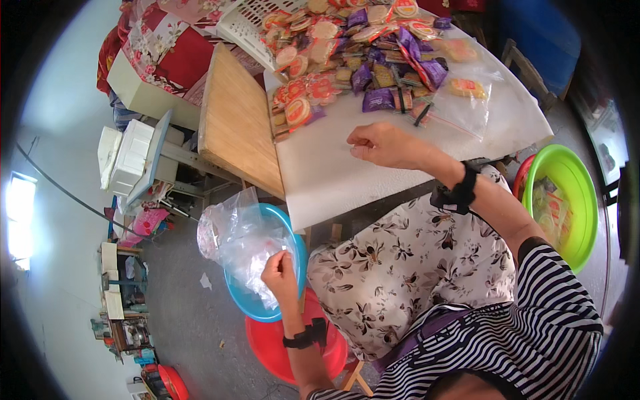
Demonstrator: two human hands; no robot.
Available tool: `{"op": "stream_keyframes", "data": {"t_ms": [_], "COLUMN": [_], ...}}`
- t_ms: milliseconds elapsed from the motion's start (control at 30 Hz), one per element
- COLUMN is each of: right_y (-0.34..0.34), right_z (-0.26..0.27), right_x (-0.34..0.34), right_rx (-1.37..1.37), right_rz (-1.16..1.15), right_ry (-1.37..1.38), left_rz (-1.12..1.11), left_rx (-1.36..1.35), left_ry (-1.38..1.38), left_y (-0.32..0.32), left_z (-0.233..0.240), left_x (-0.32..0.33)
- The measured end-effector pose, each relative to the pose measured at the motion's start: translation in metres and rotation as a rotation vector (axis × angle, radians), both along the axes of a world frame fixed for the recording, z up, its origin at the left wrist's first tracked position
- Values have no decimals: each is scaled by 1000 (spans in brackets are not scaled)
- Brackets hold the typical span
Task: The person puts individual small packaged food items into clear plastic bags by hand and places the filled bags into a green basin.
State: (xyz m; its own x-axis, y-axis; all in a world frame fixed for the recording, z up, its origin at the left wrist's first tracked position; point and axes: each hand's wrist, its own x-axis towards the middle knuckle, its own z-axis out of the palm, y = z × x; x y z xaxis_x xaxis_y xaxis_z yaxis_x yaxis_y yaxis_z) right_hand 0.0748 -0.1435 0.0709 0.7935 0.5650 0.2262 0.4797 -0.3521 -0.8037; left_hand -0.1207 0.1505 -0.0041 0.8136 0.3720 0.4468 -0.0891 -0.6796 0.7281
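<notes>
My left hand (281, 274) is over the rim of a blue plastic basin (299, 250), its fingers bent against clear plastic bags (250, 260) heaped there. Whether it pinches a bag I cannot tell. My right hand (382, 145) hovers at the front of a white tabletop (325, 185), fingers loosely curled, with nothing visible in them. Beyond it lies a pile of wrapped biscuits and snacks, with round pale biscuits (298, 111) and purple packets (378, 100) among them. Right of the pile lies a clear zip bag (462, 112) around a yellow packet (467, 88).
A white perforated plastic basket (245, 30) lies tipped behind the pile. A wooden board (240, 120) adjoins the table's left side. A red basin (270, 350) stands below the blue one. At right, a green basin (587, 215) holds filled bags (550, 210).
</notes>
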Motion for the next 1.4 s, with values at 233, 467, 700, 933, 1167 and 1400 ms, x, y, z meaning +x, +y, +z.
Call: {"op": "stream_keyframes", "data": {"t_ms": [233, 467, 700, 933, 1167, 1400], "right_y": [18, 15, 26, 10, 17, -20], "right_z": [-89, -76, -72, -78, -32, -15], "right_x": [25, 19, 14, 19, -18, -2], "right_rx": [-367, -347, -335, -357, 428, 683], "right_rz": [-293, -284, -223, -271, -9, 42], "right_ry": [-636, -596, -538, -516, 724, 633], "left_rz": [349, 240, -17, -55, -419, -641], "left_rx": [444, 789, 882, 172, 57, -37], "left_ry": [323, 386, 336, -60, -454, -169], "left_y": [74, 112, 184, 20, -115, -156], "left_z": [-3, 15, -10, 72, 75, 57], "left_x": [60, 167, 149, 48, 4, 38]}}
